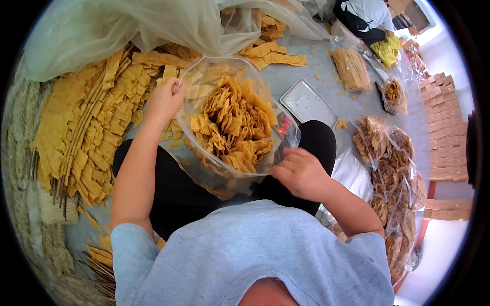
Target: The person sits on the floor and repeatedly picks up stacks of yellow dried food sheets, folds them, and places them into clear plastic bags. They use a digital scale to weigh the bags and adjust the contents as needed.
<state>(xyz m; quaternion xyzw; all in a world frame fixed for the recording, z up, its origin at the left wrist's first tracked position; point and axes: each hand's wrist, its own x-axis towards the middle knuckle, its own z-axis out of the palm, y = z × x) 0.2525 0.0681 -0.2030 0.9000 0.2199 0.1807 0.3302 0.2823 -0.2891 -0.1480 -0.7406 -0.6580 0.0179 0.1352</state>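
A clear plastic bag (293,132) with red print stands open-mouthed between my knees. Inside it is a bunched heap of wrinkled yellow dried sheets (239,122), which look like tofu skin. My left hand (166,101) pinches the bag's rim at its left side. At the near right of the rim is my right hand (298,174), its fingers curled on the plastic edge. Both hands hold the mouth spread wide around the sheets.
Stacked yellow sheets (82,134) with thin sticks lie at left, under large plastic sheeting (126,26). A metal tray (309,103) is at right. Filled bags (398,172) line the right side, near cardboard boxes (444,130). Another person (369,17) sits at the far right.
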